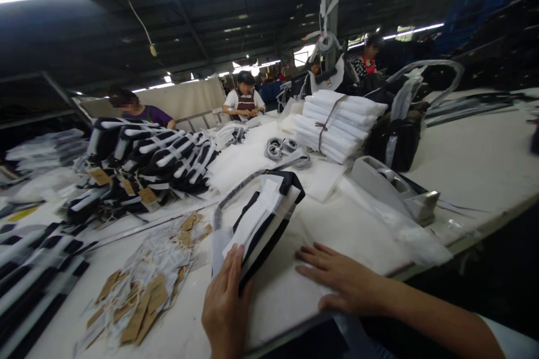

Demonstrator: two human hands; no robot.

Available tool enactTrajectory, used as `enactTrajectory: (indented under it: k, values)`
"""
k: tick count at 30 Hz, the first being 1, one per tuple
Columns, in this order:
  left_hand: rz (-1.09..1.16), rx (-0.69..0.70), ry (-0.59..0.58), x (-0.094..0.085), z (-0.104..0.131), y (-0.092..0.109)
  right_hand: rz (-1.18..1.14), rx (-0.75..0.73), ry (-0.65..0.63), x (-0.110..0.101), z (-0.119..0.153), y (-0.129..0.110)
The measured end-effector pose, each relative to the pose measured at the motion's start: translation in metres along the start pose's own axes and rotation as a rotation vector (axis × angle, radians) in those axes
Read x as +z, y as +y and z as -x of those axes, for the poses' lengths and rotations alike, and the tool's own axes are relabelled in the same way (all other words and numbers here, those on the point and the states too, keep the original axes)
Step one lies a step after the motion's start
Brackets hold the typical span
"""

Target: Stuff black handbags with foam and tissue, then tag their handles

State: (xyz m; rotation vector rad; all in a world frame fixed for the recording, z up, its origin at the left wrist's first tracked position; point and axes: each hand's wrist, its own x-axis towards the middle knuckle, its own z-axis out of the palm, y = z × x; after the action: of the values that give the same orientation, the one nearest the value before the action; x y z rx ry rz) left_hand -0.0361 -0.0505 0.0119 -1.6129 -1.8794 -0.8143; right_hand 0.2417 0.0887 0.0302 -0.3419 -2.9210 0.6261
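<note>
A black bag (pixel 269 224) with white wrapping sheets over its side stands tilted on the white table in front of me. My left hand (pixel 227 297) grips its near end, fingers along the white sheet and the thumb mostly hidden behind. From the bag's far end a strap (pixel 236 188) in greyish wrap curves down to the left. To the right of the bag, my right hand (pixel 341 277) lies palm down with its fingers spread, apart from the bag. Thin clear plastic (pixel 379 224) lies on the table beyond it.
Brown paper tags (pixel 145 297) with strings lie in a heap at left. Behind them are rows of wrapped black bags (pixel 155 157). A tied white stack (pixel 337 123), coiled straps (pixel 280 148) and a tape dispenser (pixel 391 188) stand farther back. Several people work beyond.
</note>
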Motion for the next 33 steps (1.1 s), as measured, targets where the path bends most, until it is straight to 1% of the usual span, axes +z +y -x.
enactTrajectory:
  k: [1,3,7,9,11,12,14,16,18,19,21,24,26,28,29,30,31,33]
  values:
    - [0.001,-0.005,-0.002,0.001,0.000,0.000,-0.033,-0.073,-0.018,-0.004,-0.005,-0.004]
    - [0.000,-0.011,0.001,0.001,-0.001,0.000,-0.076,-0.164,-0.021,-0.007,-0.023,-0.006]
    - [-0.001,-0.029,0.008,0.001,-0.007,0.004,-0.059,-0.260,0.037,-0.001,-0.081,0.003]
    - [-0.010,-0.032,0.005,0.000,-0.012,0.005,-0.021,-0.275,0.084,0.005,-0.108,0.006]
    - [-0.032,-0.028,0.008,-0.002,-0.019,0.005,0.010,-0.219,0.161,0.011,-0.122,0.005]
    - [-0.043,-0.024,0.011,-0.004,-0.022,0.004,0.020,-0.171,0.207,0.014,-0.123,0.004]
    - [-0.058,-0.006,0.021,-0.007,-0.029,0.003,0.028,-0.086,0.265,0.021,-0.114,-0.002]
    - [-0.066,0.013,0.040,-0.012,-0.035,0.004,0.024,-0.053,0.240,0.029,-0.097,-0.006]
    - [-0.073,0.031,0.067,-0.017,-0.040,0.010,0.020,-0.053,0.186,0.034,-0.082,-0.009]
    - [-0.076,0.046,0.080,-0.020,-0.042,0.014,0.019,-0.069,0.182,0.035,-0.077,-0.010]
    - [-0.081,0.091,0.102,-0.025,-0.043,0.024,0.016,-0.165,0.249,0.033,-0.072,-0.016]
    - [-0.095,0.177,0.122,-0.026,-0.037,0.039,-0.004,-0.400,0.433,0.021,-0.062,-0.031]
    - [-0.106,0.209,0.130,-0.021,-0.028,0.049,-0.022,-0.516,0.505,0.008,-0.052,-0.041]
    - [-0.112,0.219,0.134,-0.013,-0.017,0.058,-0.029,-0.564,0.553,-0.008,-0.045,-0.045]
    - [-0.112,0.227,0.139,-0.007,-0.012,0.062,-0.036,-0.558,0.570,-0.018,-0.045,-0.044]
    - [-0.113,0.241,0.148,-0.002,-0.008,0.066,-0.046,-0.522,0.583,-0.027,-0.049,-0.041]
    - [-0.118,0.256,0.159,0.003,-0.003,0.070,-0.061,-0.443,0.587,-0.036,-0.056,-0.036]
    - [-0.130,0.271,0.191,0.011,0.003,0.076,-0.084,-0.176,0.517,-0.052,-0.080,-0.022]
